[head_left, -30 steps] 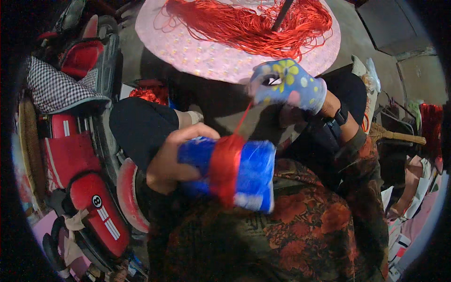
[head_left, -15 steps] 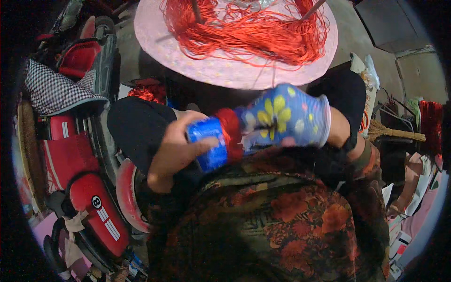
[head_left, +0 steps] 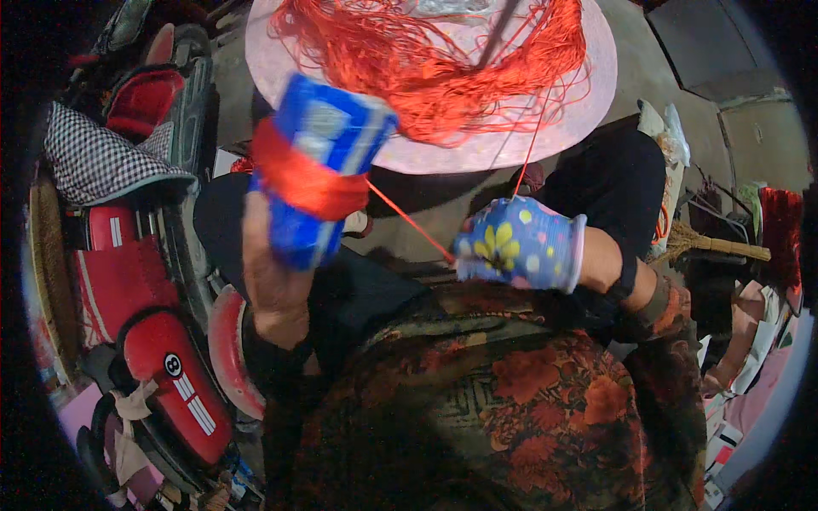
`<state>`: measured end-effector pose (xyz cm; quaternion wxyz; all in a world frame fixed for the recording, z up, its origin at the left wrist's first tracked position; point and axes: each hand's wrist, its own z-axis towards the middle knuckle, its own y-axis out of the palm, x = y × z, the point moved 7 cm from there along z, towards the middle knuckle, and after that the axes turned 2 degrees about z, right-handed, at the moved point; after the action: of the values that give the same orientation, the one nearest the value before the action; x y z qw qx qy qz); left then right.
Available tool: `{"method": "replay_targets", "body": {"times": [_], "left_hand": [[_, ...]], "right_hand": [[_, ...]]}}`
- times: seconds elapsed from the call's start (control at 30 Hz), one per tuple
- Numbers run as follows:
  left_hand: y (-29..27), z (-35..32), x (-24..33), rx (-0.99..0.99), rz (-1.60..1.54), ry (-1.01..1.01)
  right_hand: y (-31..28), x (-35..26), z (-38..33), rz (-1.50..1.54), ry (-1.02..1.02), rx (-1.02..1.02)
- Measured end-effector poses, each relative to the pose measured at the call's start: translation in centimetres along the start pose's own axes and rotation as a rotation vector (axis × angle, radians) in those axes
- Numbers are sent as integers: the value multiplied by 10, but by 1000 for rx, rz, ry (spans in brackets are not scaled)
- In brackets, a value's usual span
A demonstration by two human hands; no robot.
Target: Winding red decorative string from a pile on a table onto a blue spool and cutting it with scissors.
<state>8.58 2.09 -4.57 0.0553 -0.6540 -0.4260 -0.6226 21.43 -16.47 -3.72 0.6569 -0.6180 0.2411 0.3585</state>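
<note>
My bare left hand (head_left: pixel 277 289) grips a blue box-like pack (head_left: pixel 328 140), blurred by motion, with red cord (head_left: pixel 311 183) wound around its middle. A taut strand runs from the winding to my right hand (head_left: pixel 520 245), which wears a blue flowered glove. Its fingers are closed on the cord, and the fingertips are partly hidden by the glove. From there the strand rises to a loose heap of red cord (head_left: pixel 443 85) on a round pink-covered top (head_left: pixel 601 77). A dark rod (head_left: pixel 498 34) stands up among the strands.
On the left stand a red and black ride-on seat (head_left: pixel 175 375) and a checked cloth (head_left: pixel 106 162). A straw broom (head_left: pixel 716 244) lies at the right, near bundled red cord (head_left: pixel 780 230) and stacked papers (head_left: pixel 741 341). My dark-trousered knees flank the space under the round top.
My left hand has raised the blue pack up and left, away from my right hand. A stretched strand now shows between them. The cord heap has shifted on the round top.
</note>
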Motion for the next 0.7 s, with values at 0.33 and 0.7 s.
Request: {"method": "replay_targets", "body": {"times": [0.33, 0.7], "left_hand": [[32, -18, -28, -623, 448, -183], [1, 6, -20, -53, 795, -14]], "right_hand": [[-41, 42, 29, 428, 298, 222], [-19, -30, 16, -134, -36, -77]]}}
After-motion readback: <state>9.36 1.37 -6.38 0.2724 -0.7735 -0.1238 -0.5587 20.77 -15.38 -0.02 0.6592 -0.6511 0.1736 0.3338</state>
